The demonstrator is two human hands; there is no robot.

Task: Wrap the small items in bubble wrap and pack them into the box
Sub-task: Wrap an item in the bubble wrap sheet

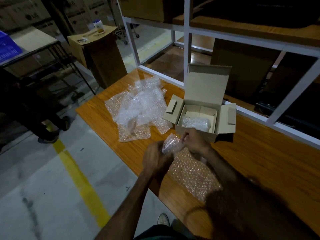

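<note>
Over table (259, 161), both hands' grip clamps bundle (172, 144).

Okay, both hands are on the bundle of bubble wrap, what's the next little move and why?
Probably finish rolling the bundle closed, since the left hand and right hand both grip it and the rest of its sheet lies flat on the table. The open box beside it holds one wrapped item.

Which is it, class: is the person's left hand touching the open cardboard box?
Apart. The head view shows bare table between the left hand and the cardboard box.
</note>
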